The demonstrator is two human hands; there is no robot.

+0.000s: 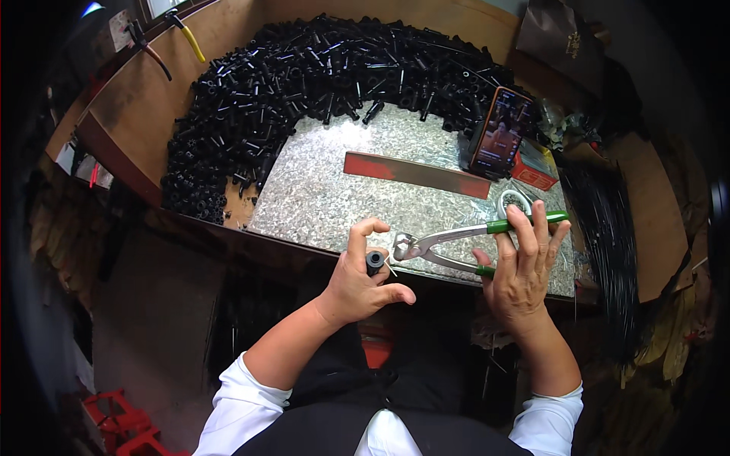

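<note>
My left hand (356,285) has its lower fingers curled around a short black tubular part (374,261), whose round end faces up. The thumb and index finger of that hand stand apart from it. A thin pale strip (391,267) shows beside the part. My right hand (523,277) holds a pair of pincers (437,242) with green handles. Its fingers lie across the upper handle and its thumb is by the lower one, with the handles spread. The metal jaws point left, close to my left fingertips, over the near edge of the speckled worktop (304,205).
A big heap of black tubular parts (319,68) fills the back and left. A reddish-brown bar (417,175) lies mid-worktop. On the right are a lit phone (502,133), a red box (534,167), a small round dish (514,201) and black thin strands (604,243). Pliers (186,36) hang back left.
</note>
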